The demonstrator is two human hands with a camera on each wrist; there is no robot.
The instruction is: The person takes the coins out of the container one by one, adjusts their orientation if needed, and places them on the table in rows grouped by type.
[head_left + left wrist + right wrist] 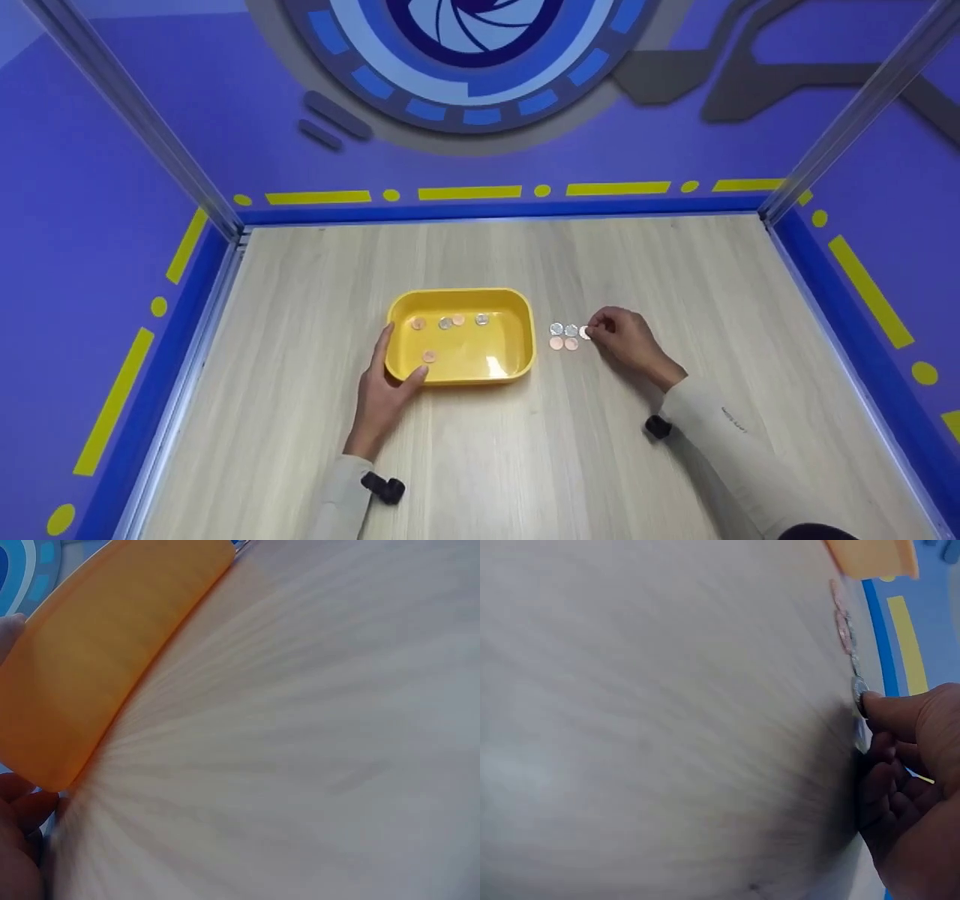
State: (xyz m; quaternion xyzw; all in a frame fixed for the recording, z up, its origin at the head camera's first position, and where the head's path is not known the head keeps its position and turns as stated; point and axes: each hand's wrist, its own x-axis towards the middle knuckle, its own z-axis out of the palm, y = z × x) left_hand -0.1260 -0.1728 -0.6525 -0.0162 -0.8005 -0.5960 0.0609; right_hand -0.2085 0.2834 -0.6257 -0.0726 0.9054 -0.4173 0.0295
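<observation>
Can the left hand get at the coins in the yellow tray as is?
Probably yes. The left hand holds the yellow tray at its near left corner; the tray is open-topped, and nothing covers the coins inside.

tray (525, 352): plain yellow
coins (563, 337) beside the tray: silver and copper
table (480, 465): pale wood grain
walls (90, 187): purple, yellow dashes

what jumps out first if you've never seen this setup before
The yellow tray in the middle of the wooden table catches the eye first, with five coins lying inside it and the left hand gripping its near left corner. Just right of the tray, a small cluster of silver and copper coins lies on the table, and the right hand pinches the rightmost silver coin.
</observation>
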